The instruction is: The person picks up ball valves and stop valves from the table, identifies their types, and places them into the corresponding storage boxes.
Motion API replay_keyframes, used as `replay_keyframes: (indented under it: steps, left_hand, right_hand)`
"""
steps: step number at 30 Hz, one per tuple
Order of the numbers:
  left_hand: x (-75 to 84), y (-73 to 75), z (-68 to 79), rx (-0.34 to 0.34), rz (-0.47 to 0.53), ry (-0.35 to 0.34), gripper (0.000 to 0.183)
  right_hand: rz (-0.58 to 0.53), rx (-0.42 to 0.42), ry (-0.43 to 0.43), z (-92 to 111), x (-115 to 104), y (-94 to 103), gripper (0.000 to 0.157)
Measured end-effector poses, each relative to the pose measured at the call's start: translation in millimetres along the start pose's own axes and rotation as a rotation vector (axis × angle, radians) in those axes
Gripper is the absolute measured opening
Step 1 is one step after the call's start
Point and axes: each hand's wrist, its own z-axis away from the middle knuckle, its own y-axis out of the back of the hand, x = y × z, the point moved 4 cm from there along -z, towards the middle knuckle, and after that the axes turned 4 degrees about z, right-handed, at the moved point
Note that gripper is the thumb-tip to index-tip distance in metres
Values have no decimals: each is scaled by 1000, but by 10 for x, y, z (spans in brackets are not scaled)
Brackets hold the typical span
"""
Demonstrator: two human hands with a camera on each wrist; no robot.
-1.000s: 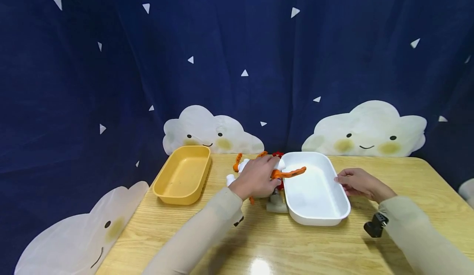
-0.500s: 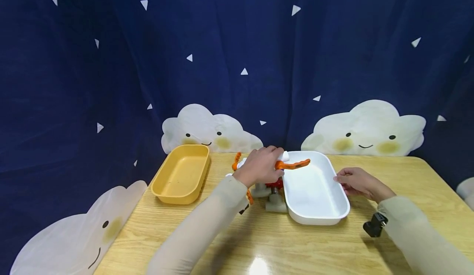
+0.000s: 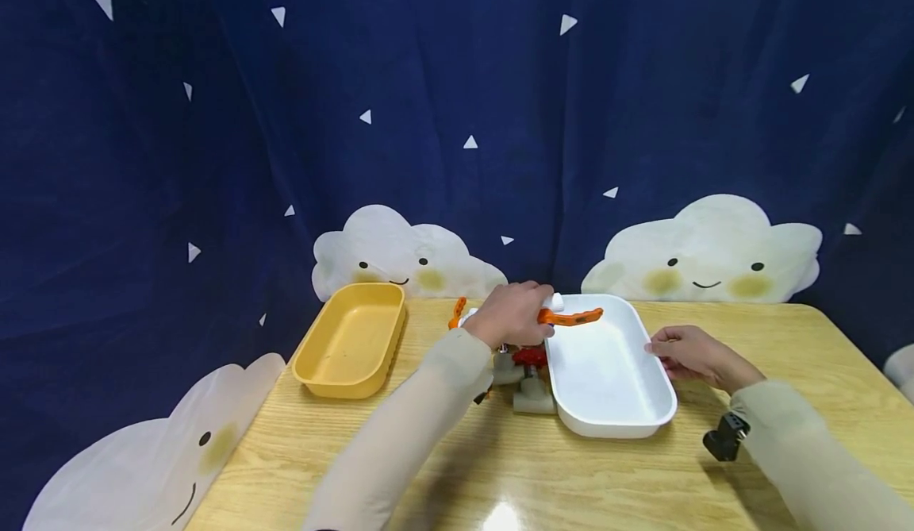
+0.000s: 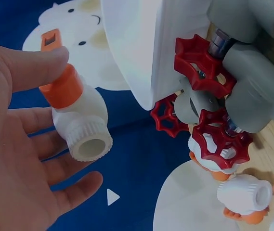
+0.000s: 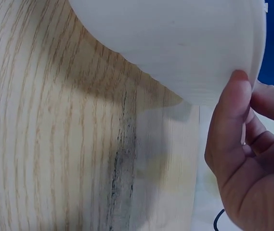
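My left hand [image 3: 510, 314] holds a white plastic ball valve [image 4: 86, 115] with an orange lever handle [image 3: 574, 318], lifted above the table. In the left wrist view the thumb lies against the orange part, with the fingers behind the body. From the head, the handle overlaps the left part of a white tray [image 3: 610, 372]. My right hand [image 3: 693, 354] pinches that tray's right rim between thumb and fingers. Below my left hand, beside the tray, stand grey valves [image 3: 533, 398] with red handwheels [image 4: 216, 87]. More white-and-orange valves [image 4: 242, 193] lie near them, partly hidden by the left arm.
A yellow tray [image 3: 350, 340] with nothing visible in it stands at the left of the wooden table [image 3: 593, 483]. A dark blue curtain [image 3: 428, 78] with white clouds hangs right behind the table.
My left hand has moved a little right and away from me with the ball valve, exposing more of the grey valves. The handle now reaches further over the tray. The right hand stays on the rim.
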Motion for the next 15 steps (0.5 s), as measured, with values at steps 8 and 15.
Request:
replay_keyframes:
  steps: [8, 15]
  left_hand:
    - [69, -20, -169, -58, 32, 21, 50]
    - [102, -57, -273, -60, 78, 34, 31]
  right_hand:
    - [8, -2, -23, -10, -4, 14, 30]
    - [-1, -7, -33, -29, 9, 1, 32]
